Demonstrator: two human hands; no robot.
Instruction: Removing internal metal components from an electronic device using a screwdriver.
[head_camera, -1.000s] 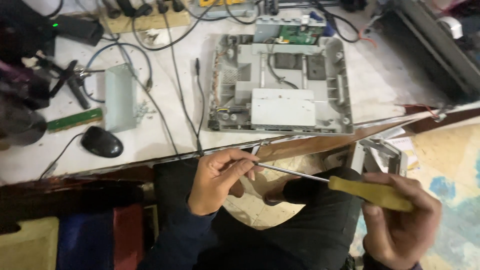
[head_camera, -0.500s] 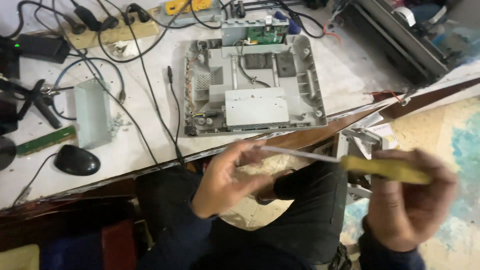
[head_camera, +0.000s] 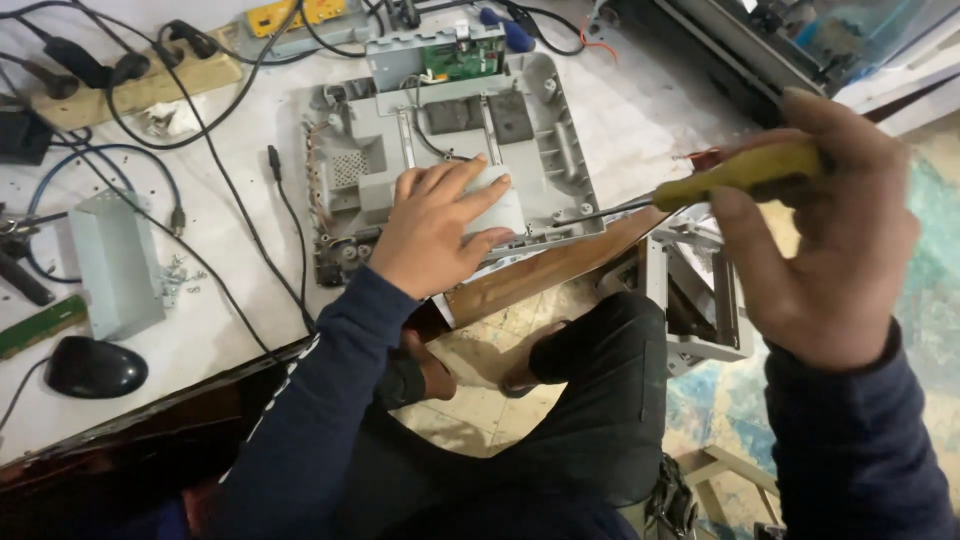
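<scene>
The grey casing (head_camera: 440, 150) lies opened near the front edge of the bench (head_camera: 200, 340), its inside ribs and a green circuit board (head_camera: 450, 62) at its far end laid bare, so the cover appears to be off already. The left hand (head_camera: 435, 235) lies flat with fingers spread on a pale panel (head_camera: 500, 205) at the casing's near edge, gripping nothing. The right hand (head_camera: 815, 230) is closed around the yellow handle of a screwdriver (head_camera: 735, 172), whose tip reaches the casing's near right corner. Loose screws (head_camera: 175, 272) lie beside a grey metal bracket (head_camera: 115, 262) toward the left edge. I judge some fastening remains, but the tip's contact is too small to make out, and the palm hides what lies under it.
</scene>
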